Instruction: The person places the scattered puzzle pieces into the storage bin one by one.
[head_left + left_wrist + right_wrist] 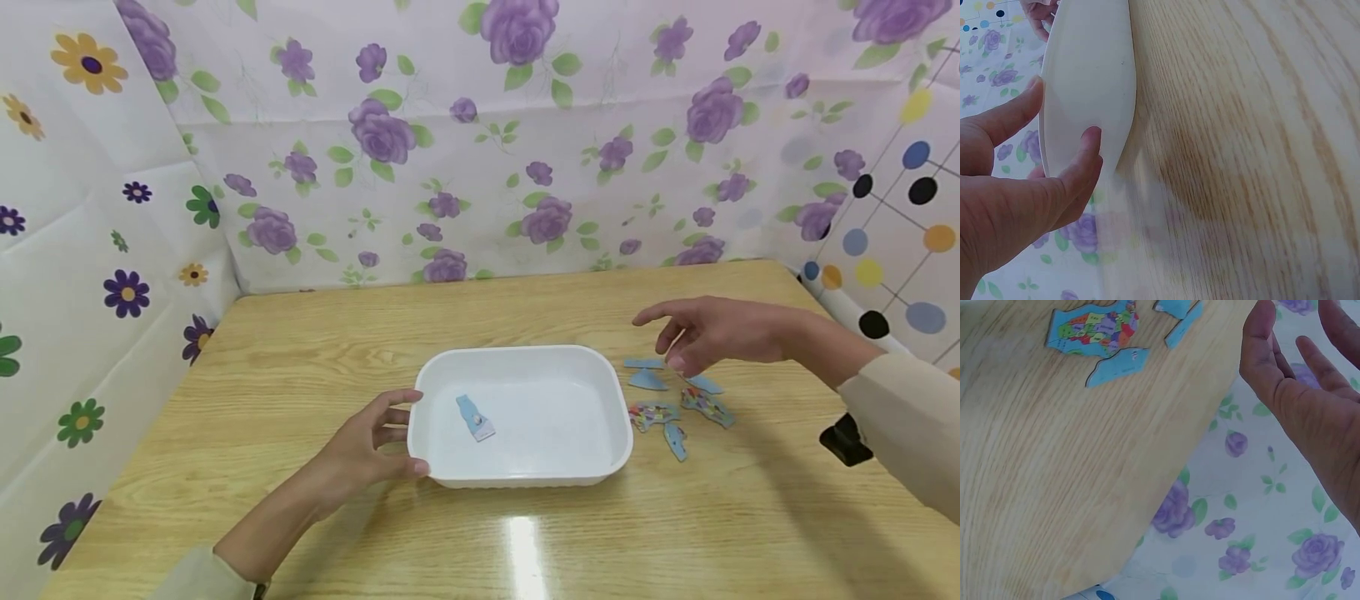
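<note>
A white plastic tray (525,479) stands on the wooden table, with one light-blue puzzle piece (476,418) lying inside at its left. My left hand (367,442) grips the tray's left end, thumb near the front corner and fingers along the rim. In the left wrist view, the thumb and fingers bear on the tray's outer wall (1088,81). My right hand (708,333) hovers over several loose puzzle pieces (656,414) right of the tray, fingers apart and holding nothing. Seen from the right wrist, one piece (1100,328) carries a coloured map on blue.
The wooden table (330,350) meets a flower-printed cloth (465,200) at the back. Patterned sheets hang at the left (97,292) and right (900,208). A small black object (846,440) shows beside the right sleeve.
</note>
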Demonstrator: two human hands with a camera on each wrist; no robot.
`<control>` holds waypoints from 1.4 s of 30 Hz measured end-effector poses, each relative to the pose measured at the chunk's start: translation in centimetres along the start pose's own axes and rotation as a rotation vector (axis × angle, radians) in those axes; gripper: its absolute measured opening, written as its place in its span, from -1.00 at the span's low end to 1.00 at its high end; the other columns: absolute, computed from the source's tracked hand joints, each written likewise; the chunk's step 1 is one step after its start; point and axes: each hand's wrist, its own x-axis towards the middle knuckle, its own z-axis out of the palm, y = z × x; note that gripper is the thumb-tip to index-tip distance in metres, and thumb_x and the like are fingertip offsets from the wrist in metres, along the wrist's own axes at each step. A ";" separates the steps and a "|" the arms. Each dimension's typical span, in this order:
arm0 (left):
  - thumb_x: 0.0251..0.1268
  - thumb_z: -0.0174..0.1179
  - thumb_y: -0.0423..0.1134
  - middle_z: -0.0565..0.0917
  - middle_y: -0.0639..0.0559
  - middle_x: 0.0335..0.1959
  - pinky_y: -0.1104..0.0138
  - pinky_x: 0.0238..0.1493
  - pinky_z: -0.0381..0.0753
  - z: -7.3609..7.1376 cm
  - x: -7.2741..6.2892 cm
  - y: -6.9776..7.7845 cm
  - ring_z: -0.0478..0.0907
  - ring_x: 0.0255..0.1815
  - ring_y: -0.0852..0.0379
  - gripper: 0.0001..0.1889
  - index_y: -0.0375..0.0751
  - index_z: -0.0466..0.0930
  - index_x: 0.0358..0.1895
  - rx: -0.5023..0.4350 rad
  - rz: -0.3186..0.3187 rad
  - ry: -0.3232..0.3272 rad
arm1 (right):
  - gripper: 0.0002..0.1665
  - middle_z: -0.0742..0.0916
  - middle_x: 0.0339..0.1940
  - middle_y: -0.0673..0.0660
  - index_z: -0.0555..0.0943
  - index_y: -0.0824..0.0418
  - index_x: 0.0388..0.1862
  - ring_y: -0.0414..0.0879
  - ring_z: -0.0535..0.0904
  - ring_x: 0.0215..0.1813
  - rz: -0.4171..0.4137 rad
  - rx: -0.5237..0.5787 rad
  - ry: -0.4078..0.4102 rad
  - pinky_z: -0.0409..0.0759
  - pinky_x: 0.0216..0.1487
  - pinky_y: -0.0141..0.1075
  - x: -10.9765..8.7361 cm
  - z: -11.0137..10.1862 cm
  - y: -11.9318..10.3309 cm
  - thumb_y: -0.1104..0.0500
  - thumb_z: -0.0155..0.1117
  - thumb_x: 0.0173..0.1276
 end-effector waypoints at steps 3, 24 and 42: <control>-0.10 0.53 -0.27 0.41 -0.21 0.24 0.09 0.10 0.57 0.0 0.0 -0.1 0.38 0.28 -0.19 -0.06 -0.05 0.19 0.41 -0.003 -0.001 -0.005 | -0.04 0.37 0.26 0.40 0.09 0.11 0.52 0.21 0.41 0.21 0.000 0.020 -0.009 0.59 0.04 -0.07 -0.1 0.0 0.5 0.12 0.40 0.25; -0.09 0.53 -0.28 0.40 -0.25 0.24 0.08 0.12 0.56 -0.1 0.0 0.0 0.37 0.29 -0.22 -0.06 -0.08 0.18 0.41 -0.008 0.005 -0.013 | -0.06 0.40 0.25 0.40 0.12 0.09 0.50 0.17 0.43 0.20 0.025 -0.038 0.026 0.59 0.00 -0.14 -1.5 -0.5 2.9 0.09 0.40 0.25; -0.08 0.52 -0.28 0.38 -0.25 0.25 0.08 0.11 0.57 -0.1 0.0 -0.1 0.36 0.30 -0.23 -0.06 -0.07 0.17 0.42 -0.006 0.004 -0.018 | -0.03 0.39 0.20 0.45 0.05 0.26 0.51 0.17 0.50 0.06 0.091 0.080 0.008 0.61 -0.07 -0.13 -2.9 -0.5 6.0 0.21 0.37 0.25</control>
